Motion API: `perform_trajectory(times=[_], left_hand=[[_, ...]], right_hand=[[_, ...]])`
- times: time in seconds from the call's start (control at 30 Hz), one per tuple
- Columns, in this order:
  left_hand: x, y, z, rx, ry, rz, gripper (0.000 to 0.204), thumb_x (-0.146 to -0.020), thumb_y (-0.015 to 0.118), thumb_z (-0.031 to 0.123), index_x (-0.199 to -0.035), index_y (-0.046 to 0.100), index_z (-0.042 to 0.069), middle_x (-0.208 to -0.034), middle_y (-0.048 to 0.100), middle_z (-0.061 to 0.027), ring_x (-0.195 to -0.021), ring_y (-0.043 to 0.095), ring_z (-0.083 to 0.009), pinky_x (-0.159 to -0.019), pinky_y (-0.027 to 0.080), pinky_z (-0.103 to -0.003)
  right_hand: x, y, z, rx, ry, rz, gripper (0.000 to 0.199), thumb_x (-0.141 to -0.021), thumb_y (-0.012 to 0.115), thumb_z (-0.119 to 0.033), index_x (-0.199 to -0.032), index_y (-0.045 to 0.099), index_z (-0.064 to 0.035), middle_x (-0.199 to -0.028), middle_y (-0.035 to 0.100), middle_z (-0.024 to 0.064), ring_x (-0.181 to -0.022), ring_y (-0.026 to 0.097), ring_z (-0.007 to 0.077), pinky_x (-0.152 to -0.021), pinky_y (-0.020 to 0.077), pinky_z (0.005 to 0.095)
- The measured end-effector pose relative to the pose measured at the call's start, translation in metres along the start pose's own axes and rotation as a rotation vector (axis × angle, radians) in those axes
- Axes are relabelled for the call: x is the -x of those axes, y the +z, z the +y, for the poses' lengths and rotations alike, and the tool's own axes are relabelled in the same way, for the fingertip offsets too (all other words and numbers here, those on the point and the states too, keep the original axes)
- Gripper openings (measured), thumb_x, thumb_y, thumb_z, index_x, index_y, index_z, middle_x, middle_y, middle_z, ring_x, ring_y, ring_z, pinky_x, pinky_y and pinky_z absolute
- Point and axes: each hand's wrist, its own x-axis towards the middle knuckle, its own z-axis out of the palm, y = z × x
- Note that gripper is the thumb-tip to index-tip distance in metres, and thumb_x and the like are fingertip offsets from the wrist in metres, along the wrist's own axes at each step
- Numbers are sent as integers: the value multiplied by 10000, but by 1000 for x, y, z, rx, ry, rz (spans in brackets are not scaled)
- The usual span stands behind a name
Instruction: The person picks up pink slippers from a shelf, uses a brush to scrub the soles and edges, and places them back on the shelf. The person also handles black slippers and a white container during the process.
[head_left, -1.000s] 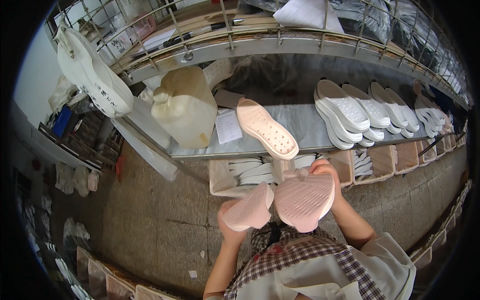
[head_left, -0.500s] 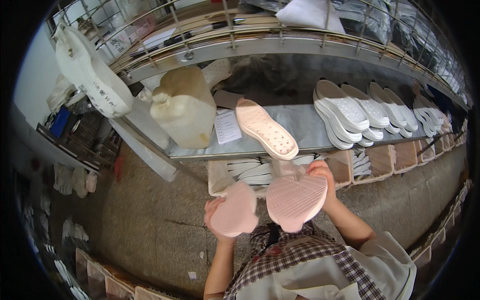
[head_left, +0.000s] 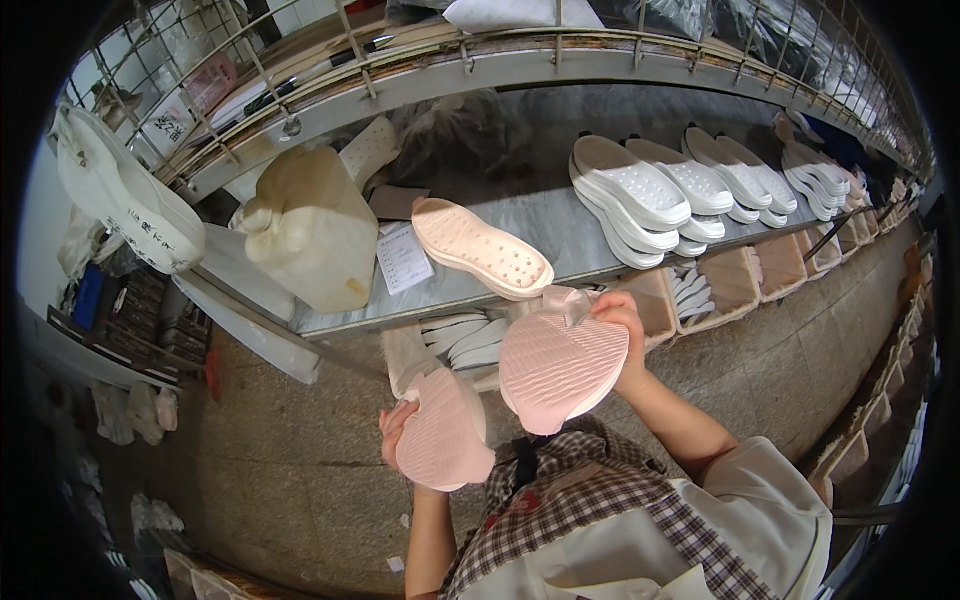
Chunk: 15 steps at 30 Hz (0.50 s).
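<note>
In my left hand (head_left: 396,430) is a pink shoe sole (head_left: 445,438), its ribbed face toward me and my fingers at its left edge. My right hand (head_left: 620,318) grips a second pink sole (head_left: 562,372) by its upper right side, ribs also showing. The two soles are apart, held in front of the bench edge. Just beyond the right one, a peach shoe sole (head_left: 482,246) lies on the grey bench (head_left: 520,190), its hole-dotted inner face up.
White soles (head_left: 630,190) stand stacked in pairs along the bench. To the left are a yellowed plastic jug (head_left: 312,235), a paper slip (head_left: 405,260) and a hanging white sole (head_left: 135,195). Bins (head_left: 735,285) line the bench front; a wire rack (head_left: 560,45) runs above.
The whole view has shifted, so bench and jug sit further left in the picture. Both hands still hold their pink soles, and the left one has tilted, showing its ribs more clearly.
</note>
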Motion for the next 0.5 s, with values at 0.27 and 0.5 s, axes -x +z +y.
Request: perform_trajectory(times=[0.27,0.5], left_hand=[[-9,-2,12,15,72,-29,498,-731,748,209,-1059,403,62,-1032,615,-109,-994,589,-267,-1012,320,-494],[-8,-3,23,30,4,-55,542,-743,748,219,-1090,346,116,-1048,603,-131,-1012,577,-274,-1027,295,-507]], right_hand=[[6,-1,-4,-19,26,5,448,-697,730,-26,-1063,479,-86,-1041,461,103,-941,477,222,-840,400,317],[7,-1,-7,24,29,0,440,-687,738,-33,-1046,491,-89,-1033,463,100,-934,484,226,-835,404,319]])
